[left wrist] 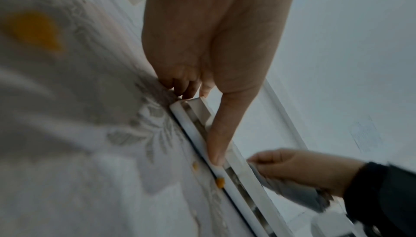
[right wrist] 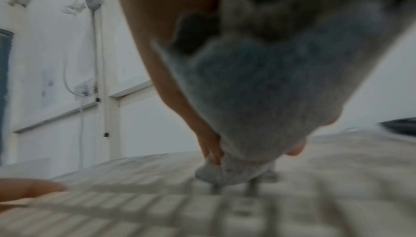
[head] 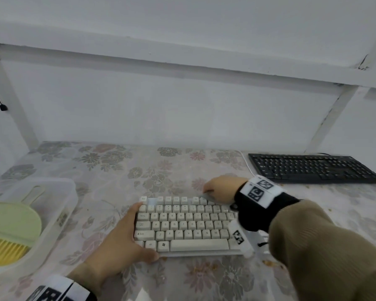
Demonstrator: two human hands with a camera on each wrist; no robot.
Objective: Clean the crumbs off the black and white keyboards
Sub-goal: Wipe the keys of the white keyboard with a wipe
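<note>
While the white keyboard (head: 187,224) is lying near the middle of the front edge of the floral tabletop (head: 109,170), its left end is being gripped by the left hand (head: 117,242), thumb at the front edge and fingers curled round the back. A grey cloth (right wrist: 258,98) is being pinched in the right hand (head: 221,189), bunched at the keyboard's far right corner. The black keyboard (head: 313,168) is lying at the tabletop's far right corner. Orange crumbs (left wrist: 219,182) are lying beside the white keyboard.
</note>
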